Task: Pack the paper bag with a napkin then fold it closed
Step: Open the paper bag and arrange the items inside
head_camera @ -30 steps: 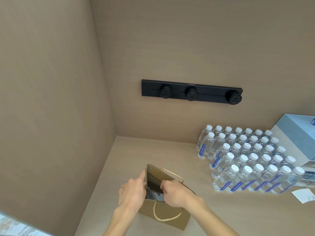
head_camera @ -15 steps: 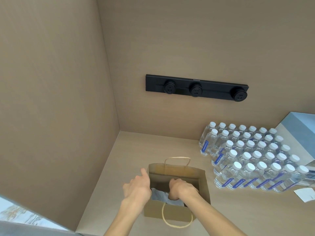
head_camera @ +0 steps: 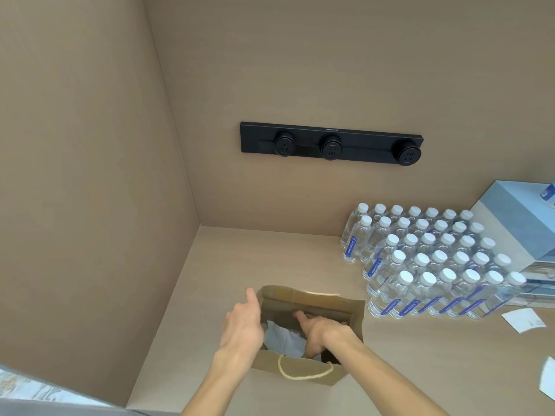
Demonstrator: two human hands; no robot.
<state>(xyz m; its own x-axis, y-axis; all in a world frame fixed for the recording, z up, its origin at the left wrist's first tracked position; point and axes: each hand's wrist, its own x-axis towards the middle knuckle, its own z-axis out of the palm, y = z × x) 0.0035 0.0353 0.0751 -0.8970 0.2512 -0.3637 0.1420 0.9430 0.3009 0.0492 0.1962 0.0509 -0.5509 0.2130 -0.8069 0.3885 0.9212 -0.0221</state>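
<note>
A brown paper bag with a cream cord handle stands open on the beige counter, near the corner. A pale grey-white napkin lies crumpled inside it. My left hand grips the bag's left rim, one finger stretched along the outside and the others curled in. My right hand is down inside the bag beside the napkin. Its forefinger points toward the far wall and its lower fingers curl onto the napkin; their tips are hidden.
Several rows of clear water bottles with white caps stand at the right. A light blue box sits behind them. Two white paper slips lie at the right edge. A black socket strip hangs on the back wall. A side wall stands close on the left.
The bag has opened wider and squarer. My right hand has gone deeper inside and its forefinger has stretched out. The far handle, upright half a second ago, no longer shows.
</note>
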